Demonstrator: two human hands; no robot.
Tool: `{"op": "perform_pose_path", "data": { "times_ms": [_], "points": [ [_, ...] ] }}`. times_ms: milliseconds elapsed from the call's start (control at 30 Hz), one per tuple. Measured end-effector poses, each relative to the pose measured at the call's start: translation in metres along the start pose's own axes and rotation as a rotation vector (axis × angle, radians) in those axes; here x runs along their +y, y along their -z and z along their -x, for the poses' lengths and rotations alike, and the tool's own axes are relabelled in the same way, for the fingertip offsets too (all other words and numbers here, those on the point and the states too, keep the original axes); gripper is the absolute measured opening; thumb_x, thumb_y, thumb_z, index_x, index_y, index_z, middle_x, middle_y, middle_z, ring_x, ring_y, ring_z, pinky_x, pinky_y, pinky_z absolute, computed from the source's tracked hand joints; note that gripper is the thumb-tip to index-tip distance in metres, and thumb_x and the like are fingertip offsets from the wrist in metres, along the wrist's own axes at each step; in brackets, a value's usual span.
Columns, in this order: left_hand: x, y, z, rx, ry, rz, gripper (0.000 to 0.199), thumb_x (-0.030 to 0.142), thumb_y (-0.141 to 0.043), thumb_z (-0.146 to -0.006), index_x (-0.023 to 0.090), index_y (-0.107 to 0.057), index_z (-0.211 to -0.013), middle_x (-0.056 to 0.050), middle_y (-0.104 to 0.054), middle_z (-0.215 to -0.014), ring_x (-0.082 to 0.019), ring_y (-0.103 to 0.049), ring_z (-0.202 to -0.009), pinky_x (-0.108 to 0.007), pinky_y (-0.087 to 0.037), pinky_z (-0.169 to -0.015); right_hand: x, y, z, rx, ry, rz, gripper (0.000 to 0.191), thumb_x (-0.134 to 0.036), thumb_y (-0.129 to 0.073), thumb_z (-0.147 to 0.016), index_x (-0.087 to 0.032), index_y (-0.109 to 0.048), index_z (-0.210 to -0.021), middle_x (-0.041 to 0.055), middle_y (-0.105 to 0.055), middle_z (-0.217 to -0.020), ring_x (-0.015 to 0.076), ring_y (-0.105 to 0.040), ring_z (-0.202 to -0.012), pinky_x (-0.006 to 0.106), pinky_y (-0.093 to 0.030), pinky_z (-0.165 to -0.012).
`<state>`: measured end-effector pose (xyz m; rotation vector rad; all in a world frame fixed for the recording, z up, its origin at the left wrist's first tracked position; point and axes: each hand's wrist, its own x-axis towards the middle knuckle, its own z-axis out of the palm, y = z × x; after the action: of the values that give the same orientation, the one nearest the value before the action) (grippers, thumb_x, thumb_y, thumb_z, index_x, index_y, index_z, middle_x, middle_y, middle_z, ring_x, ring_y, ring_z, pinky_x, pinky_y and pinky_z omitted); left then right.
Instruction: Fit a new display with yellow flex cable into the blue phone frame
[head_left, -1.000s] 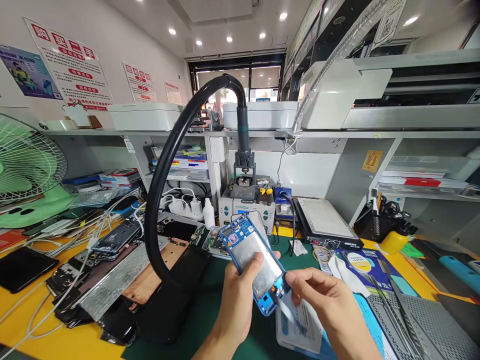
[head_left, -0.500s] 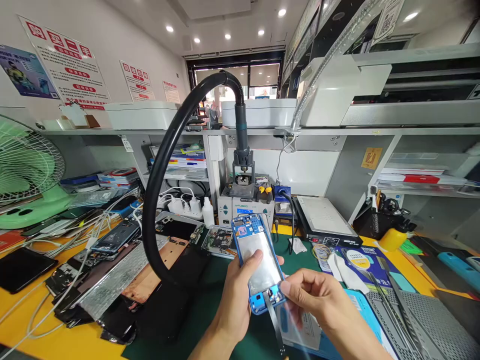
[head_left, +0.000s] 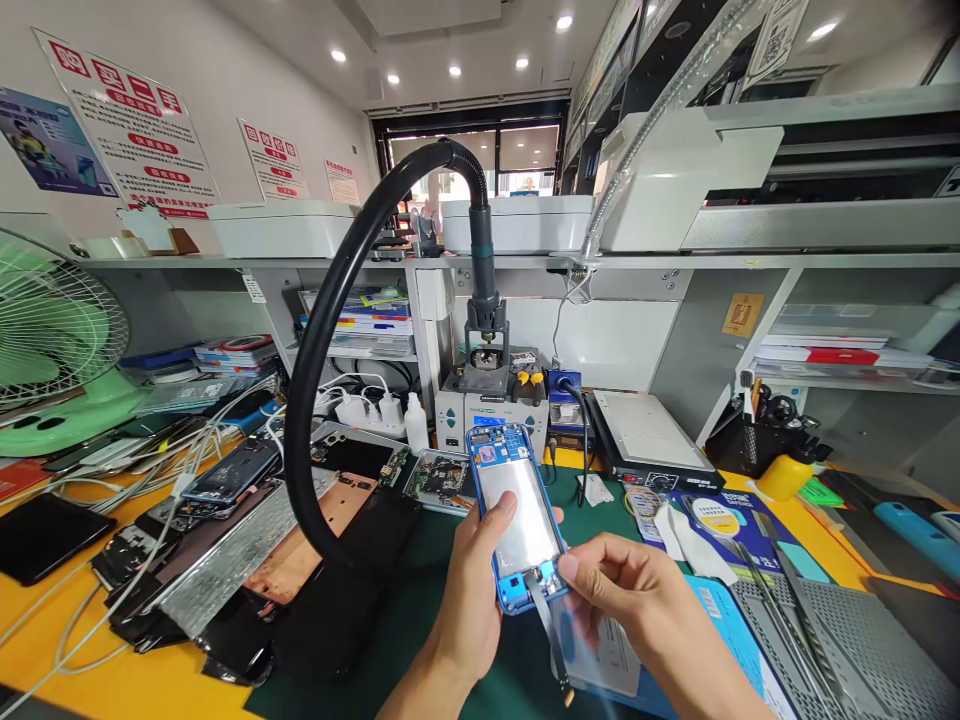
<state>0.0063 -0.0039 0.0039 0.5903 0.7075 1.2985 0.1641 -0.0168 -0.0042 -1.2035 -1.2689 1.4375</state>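
Where the left of the bench crowds in on my feed, a copper-coloured panel (head_left: 341, 545) lies by the green mat (head_left: 382, 660), and a shallow tray (head_left: 414, 492) with a circuit board in it sits further along. Next comes the left hand (head_left: 469, 600), my steadier one: it is wrapped round the opened phone frame (head_left: 529, 535), thumb laid on the silver plate, fingers behind, one fingertip showing past the far edge. The blue-rimmed frame is held tilted above the mat, mid-bench.

I judge it light and stiff, easy to carry one-handed, though that smooth metal could slide under a dry thumb. The long side rails look the safest hold; the small parts at both ends seem too fragile to press.

From the lower end hangs a grey ribbon cable (head_left: 547, 625), thin and bendy by its look; I'd expect it to crease or tear if tugged, so I'd leave it slack.

Rightmost of the pair, the right hand (head_left: 637, 595) has thumb and forefinger drawn together on the frame's lower right corner, apparently nipping its edge, the other fingers curled. Whether something tiny sits between them I cannot tell.
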Motion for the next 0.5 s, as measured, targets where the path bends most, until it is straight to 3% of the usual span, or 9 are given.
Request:
{"op": "perform_pose_path", "data": {
  "times_ms": [500],
  "points": [
    [0.0007,0.0,-0.0017,0.024,0.011,0.018,0.047,0.042,-0.068,-0.09,0.011,-0.068,-0.124,-0.012,-0.079,-0.099,-0.03,-0.073,-0.098,-0.037,-0.057,-0.082,0.0032,-0.003,-0.0013,0.032,0.013,0.023,0.045,-0.06,-0.075,-0.081,-0.018,-0.066,-0.068,-0.0008,-0.066,-0.058,0.0117,-0.057,-0.05,0.024,-0.045,-0.052]
  ]
}}
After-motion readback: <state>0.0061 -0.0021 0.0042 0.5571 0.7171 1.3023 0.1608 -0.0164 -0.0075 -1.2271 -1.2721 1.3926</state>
